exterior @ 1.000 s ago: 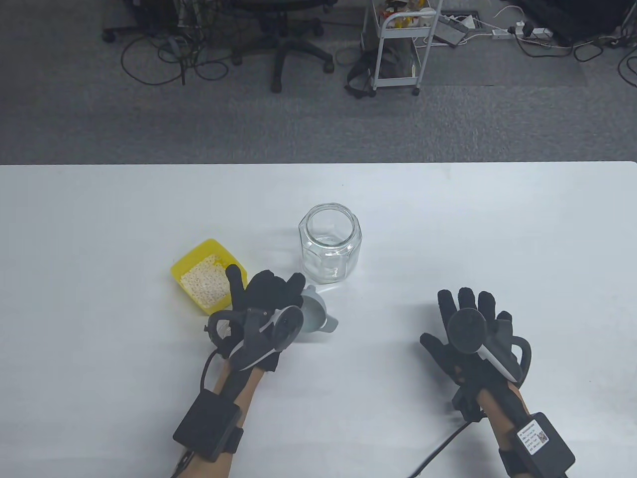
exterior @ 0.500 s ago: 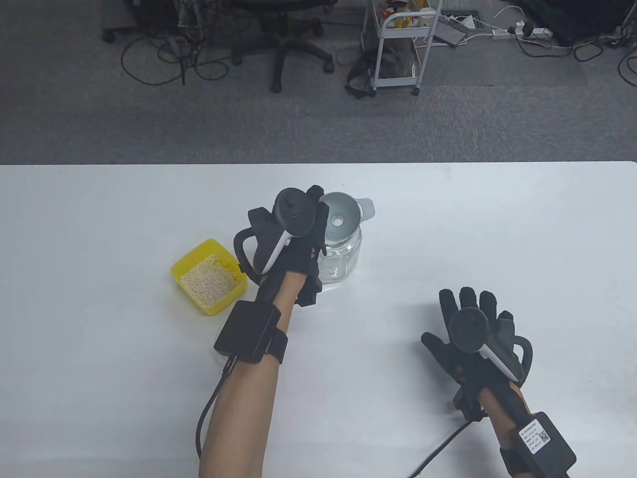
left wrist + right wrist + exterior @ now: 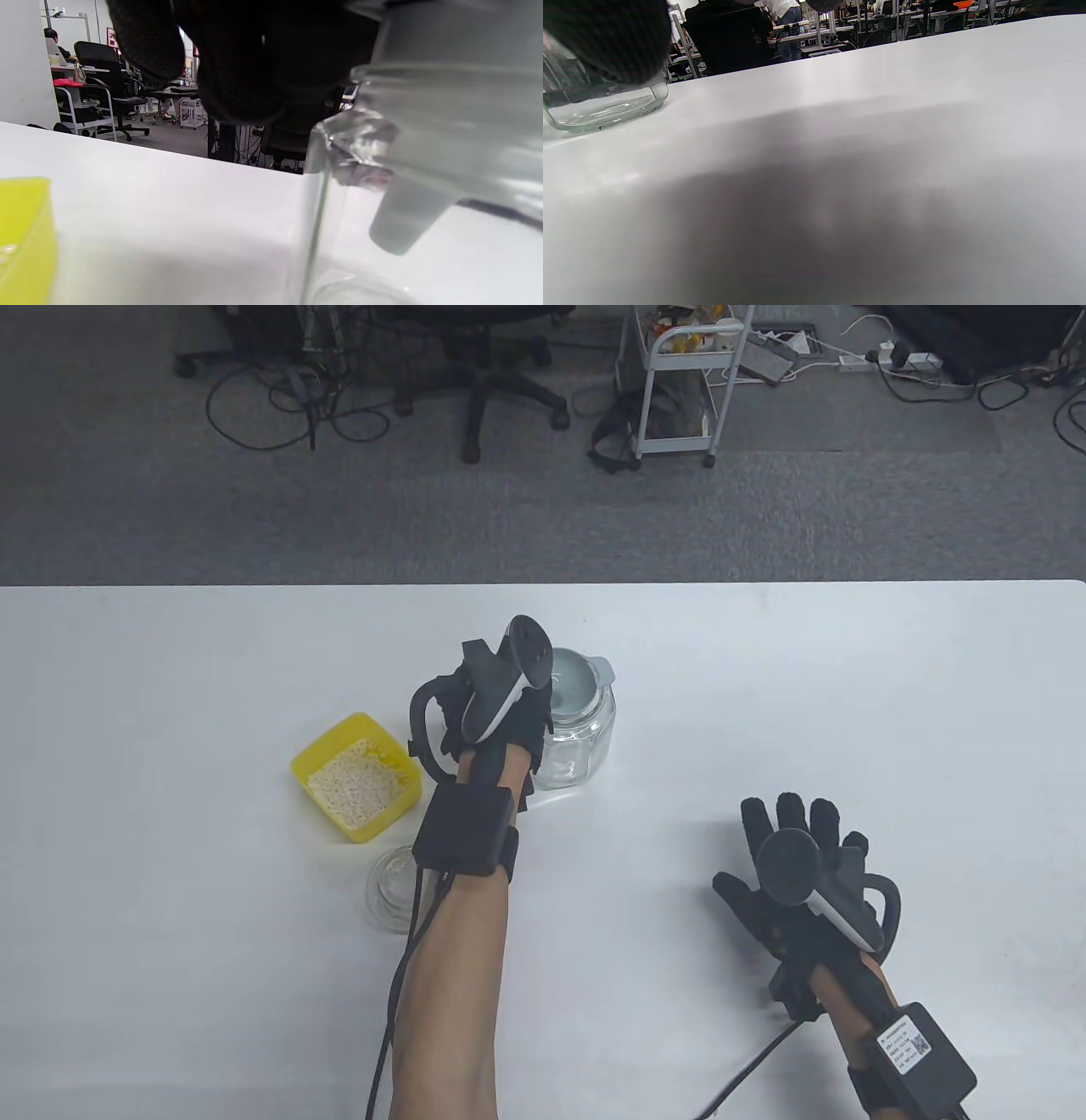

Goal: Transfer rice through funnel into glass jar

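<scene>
A clear glass jar (image 3: 581, 746) stands upright at mid-table. A grey funnel (image 3: 579, 683) sits in its mouth, tab pointing away to the right. My left hand (image 3: 533, 711) holds the funnel at its left rim; the tracker hides the fingers. In the left wrist view the funnel's spout (image 3: 403, 220) hangs inside the jar (image 3: 424, 127), with my gloved fingers (image 3: 237, 63) above. A yellow tray of rice (image 3: 356, 776) lies left of the jar and shows in the left wrist view (image 3: 25, 241). My right hand (image 3: 797, 848) rests flat and empty on the table, fingers spread.
A small glass lid (image 3: 392, 891) lies near the table's front, beside my left forearm. The right wrist view shows the jar's base (image 3: 602, 110) at far left across bare white table (image 3: 861, 148). Chairs, cables and a white cart (image 3: 679, 381) stand beyond the far edge.
My left hand lifted the funnel from the table near the tray, carried it to the jar and lowered it into the mouth. The glass lid came into view. The right hand barely moved.
</scene>
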The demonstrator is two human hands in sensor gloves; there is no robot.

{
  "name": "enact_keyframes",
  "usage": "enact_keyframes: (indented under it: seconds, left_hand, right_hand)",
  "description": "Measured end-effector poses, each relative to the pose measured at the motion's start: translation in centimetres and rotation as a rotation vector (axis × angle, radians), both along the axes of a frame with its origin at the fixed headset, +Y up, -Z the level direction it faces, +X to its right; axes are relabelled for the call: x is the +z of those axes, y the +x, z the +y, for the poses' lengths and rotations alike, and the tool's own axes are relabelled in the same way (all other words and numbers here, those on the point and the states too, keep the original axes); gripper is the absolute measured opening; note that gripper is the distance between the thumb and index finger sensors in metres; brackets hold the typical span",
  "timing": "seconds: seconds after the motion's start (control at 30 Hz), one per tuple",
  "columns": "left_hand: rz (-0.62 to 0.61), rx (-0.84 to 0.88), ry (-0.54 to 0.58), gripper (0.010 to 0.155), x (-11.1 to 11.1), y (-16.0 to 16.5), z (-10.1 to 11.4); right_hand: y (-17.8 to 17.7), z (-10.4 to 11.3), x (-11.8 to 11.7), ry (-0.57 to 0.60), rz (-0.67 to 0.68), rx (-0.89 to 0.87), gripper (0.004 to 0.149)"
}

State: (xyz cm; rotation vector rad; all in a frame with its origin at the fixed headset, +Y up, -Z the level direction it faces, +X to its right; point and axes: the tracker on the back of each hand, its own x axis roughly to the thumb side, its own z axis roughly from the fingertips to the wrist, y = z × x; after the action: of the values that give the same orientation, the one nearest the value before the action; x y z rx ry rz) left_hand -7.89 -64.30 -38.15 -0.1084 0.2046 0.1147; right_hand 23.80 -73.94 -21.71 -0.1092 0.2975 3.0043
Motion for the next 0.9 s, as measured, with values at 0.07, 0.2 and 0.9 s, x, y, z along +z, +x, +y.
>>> enact_keyframes:
  seconds: [0.07,0.2,0.9]
  left_hand:
    - [-0.014,0.015,0.002,0.063,0.2,-0.5,0.2]
    - [-0.038,0.144,0.14,0.065,1.7,-3.2,1.5]
    - [0.473,0.195,-0.224,0.074,8.6,-21.5,-6.7]
  right_hand:
    - [0.0,0.0,0.0,0.0,0.002,0.001,0.088]
    - [0.2,0.2,0.0,0.007,-0.004,-0.015,0.088]
    - [-0.1,-0.2,0.2,-0.004,-0.001,-0.006,0.088]
